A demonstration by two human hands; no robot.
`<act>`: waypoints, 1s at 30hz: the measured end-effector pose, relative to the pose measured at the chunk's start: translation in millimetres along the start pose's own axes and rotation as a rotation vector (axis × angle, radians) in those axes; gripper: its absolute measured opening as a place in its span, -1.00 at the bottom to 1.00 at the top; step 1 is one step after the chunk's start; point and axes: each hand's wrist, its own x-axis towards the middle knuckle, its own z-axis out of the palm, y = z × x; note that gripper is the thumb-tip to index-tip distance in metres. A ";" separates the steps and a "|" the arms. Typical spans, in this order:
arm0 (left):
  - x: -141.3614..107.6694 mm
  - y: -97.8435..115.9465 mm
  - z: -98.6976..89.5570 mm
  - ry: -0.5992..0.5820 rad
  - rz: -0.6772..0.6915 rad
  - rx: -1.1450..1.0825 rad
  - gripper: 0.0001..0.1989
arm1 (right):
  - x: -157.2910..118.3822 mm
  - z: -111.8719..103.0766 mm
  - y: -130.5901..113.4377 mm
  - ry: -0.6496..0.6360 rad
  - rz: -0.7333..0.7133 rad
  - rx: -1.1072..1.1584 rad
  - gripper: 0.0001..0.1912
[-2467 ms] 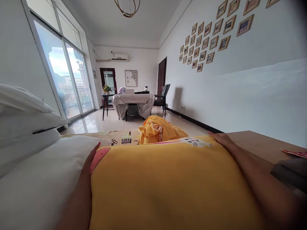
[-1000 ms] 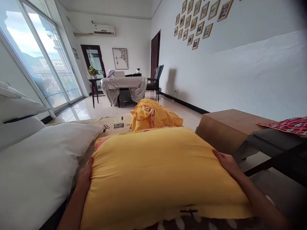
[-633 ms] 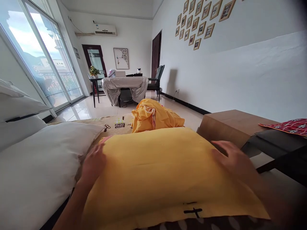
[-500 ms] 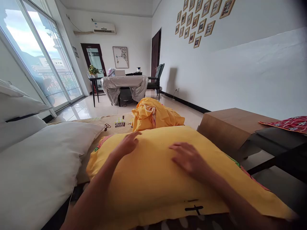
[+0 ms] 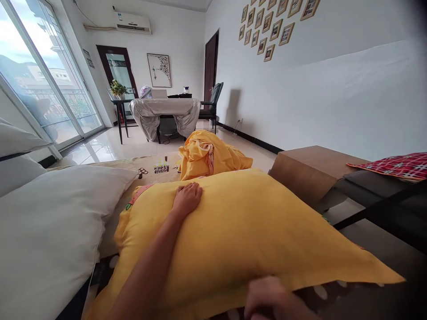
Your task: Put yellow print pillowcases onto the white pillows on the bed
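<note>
A plump yellow pillow [image 5: 230,226] lies across the bed in front of me, a pink-and-green print showing at its far left corner. On its far left part rests my left hand [image 5: 188,198], palm down, its fingers laid over the cloth and holding nothing. My right hand [image 5: 267,298] is at the near edge of the pillow, slightly blurred. Its fingers are curled at the hem, and the fingertips are hidden. Beyond the pillow sits a bunched yellow cloth [image 5: 213,155] with a patterned inner side.
White pillows [image 5: 53,222] lie to the left. At the right stand a cardboard box [image 5: 307,169] and a dark chair-like frame [image 5: 373,195] with a red checked cloth [image 5: 396,165] on it. Farther off is a table under a silvery cover [image 5: 167,106].
My right hand has moved from the pillow's upper surface to its near edge, and its fingers have curled. My left hand has settled flat slightly farther right. The view has shifted a little.
</note>
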 end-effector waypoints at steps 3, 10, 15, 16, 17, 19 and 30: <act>-17.6 7.1 -4.6 0.057 0.035 0.002 -0.66 | 38.1 -32.3 4.6 0.229 0.123 0.070 -0.82; -101.1 2.3 -0.1 0.127 0.157 0.101 -0.24 | 75.6 10.4 36.5 0.262 0.078 -0.239 -0.73; -136.0 -9.7 1.5 0.151 0.141 0.155 -0.26 | 25.9 13.5 33.5 0.159 0.025 -0.285 -0.58; -141.0 -11.3 0.4 0.144 0.145 0.169 -0.24 | 13.3 13.0 34.1 0.162 0.016 -0.311 -0.54; -146.3 -11.8 -0.9 0.136 0.153 0.186 -0.21 | 1.1 12.5 35.2 0.176 0.000 -0.343 -0.51; -158.4 -9.5 -2.7 0.128 0.173 0.228 -0.14 | -18.2 10.1 37.5 0.216 -0.031 -0.394 -0.50; -209.1 19.1 21.6 0.346 0.512 0.377 -0.64 | 97.0 -84.8 11.8 0.087 -0.094 -0.344 -0.87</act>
